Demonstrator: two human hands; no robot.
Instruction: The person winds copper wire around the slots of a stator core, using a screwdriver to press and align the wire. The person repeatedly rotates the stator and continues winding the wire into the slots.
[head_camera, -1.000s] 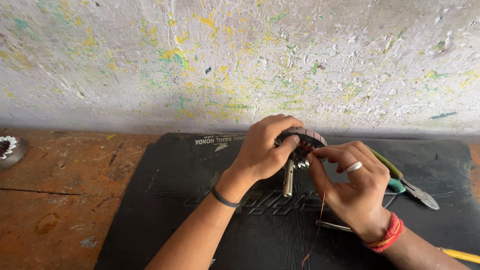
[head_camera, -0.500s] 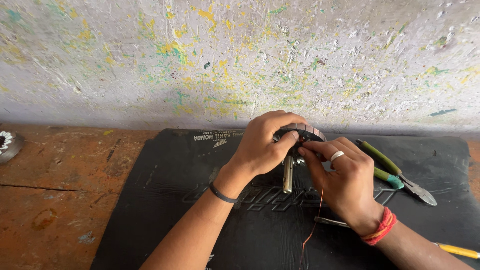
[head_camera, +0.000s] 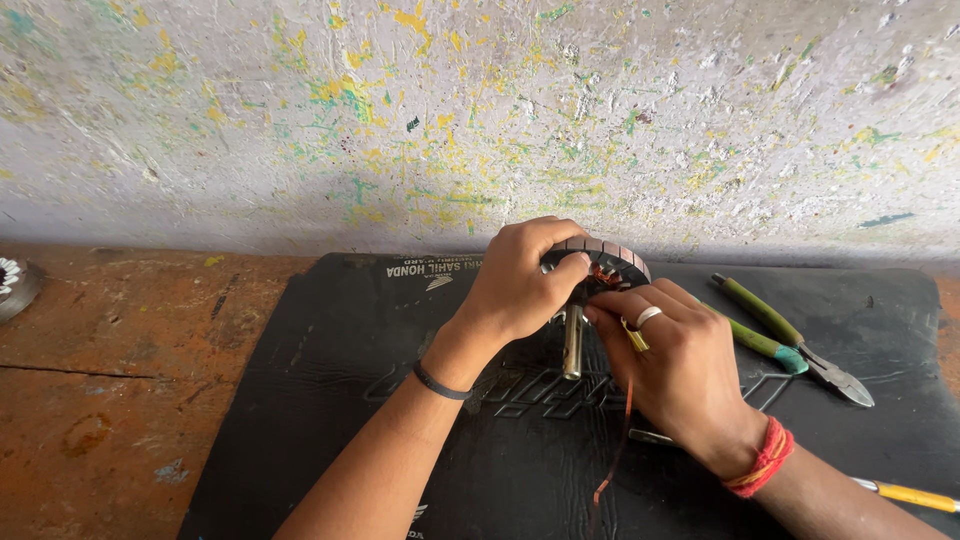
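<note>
We see the left hand (head_camera: 525, 285) gripping a round motor stator (head_camera: 604, 262) above the black rubber mat (head_camera: 340, 350) on the tabletop (head_camera: 120, 370) — its steel shaft (head_camera: 572, 342) pointing down. The right hand (head_camera: 680, 365) pinches copper wire (head_camera: 618, 440) at the stator's face. Green-handled pliers (head_camera: 785, 335) lie just right.
</note>
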